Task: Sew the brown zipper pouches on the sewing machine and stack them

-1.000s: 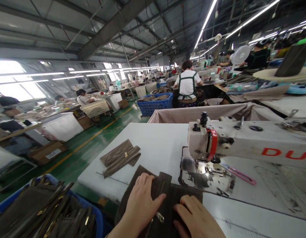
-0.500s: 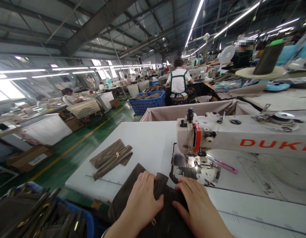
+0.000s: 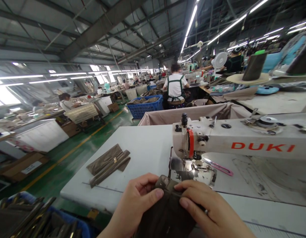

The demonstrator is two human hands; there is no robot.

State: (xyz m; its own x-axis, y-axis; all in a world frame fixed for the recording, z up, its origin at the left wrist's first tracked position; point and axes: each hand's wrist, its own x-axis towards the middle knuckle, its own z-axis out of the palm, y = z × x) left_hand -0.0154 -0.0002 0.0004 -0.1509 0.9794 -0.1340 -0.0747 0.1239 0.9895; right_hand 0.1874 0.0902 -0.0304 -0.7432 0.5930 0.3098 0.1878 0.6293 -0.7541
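A dark olive-brown fabric piece (image 3: 165, 215) is held up in front of me, its upper edge folded over. My left hand (image 3: 140, 200) pinches its upper left side between thumb and fingers. My right hand (image 3: 202, 205) grips the upper right side, thumb on the near face. Just beyond the fabric stands a white sewing machine (image 3: 217, 134) with red lettering; its metal plate (image 3: 190, 170) lies close past my fingertips. On the table to the left rests another olive-brown piece (image 3: 108, 162) with a gold zip pull.
A pink-handled tool (image 3: 221, 168) lies beside the needle area. At lower left, a blue basket (image 3: 79, 224) holds several brown pieces with gold zips. Beyond the white table (image 3: 140, 140) are a fabric-lined bin (image 3: 155, 117) and a seated person (image 3: 176, 86).
Both hands have changed their grip, and the fabric has gone from lying spread under them to being raised and folded between them. The view has shifted slightly.
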